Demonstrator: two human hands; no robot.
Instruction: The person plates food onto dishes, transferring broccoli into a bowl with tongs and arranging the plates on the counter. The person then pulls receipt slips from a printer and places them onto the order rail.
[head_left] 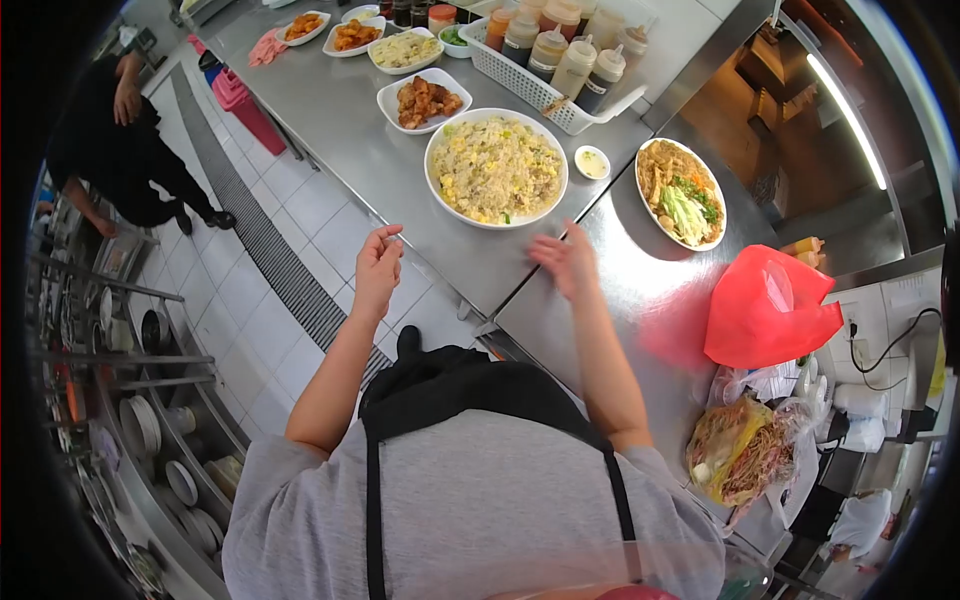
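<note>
My left hand (pixel 378 272) hovers in front of the steel counter's edge, fingers loosely curled, with nothing visible in it. To the right, my right hand (pixel 570 262) is raised over the counter with its fingers apart and slightly blurred; it holds nothing. Just beyond both hands stands a large white bowl of fried rice (pixel 497 168), touched by neither. A small white dish (pixel 592 162) with a pale yellow content sits to its right. Farther right is an oval plate of noodles (pixel 682 194) topped with shredded cabbage and chopped greens.
Fried chicken pieces fill a white dish (pixel 424 101) behind the rice. A white basket (pixel 545 92) holds several sauce bottles. On the right lie a red plastic bag (pixel 768 308) and a clear food bag (pixel 745 450). Another person (pixel 125 150) stands left, near shelves of dishes (pixel 140 425).
</note>
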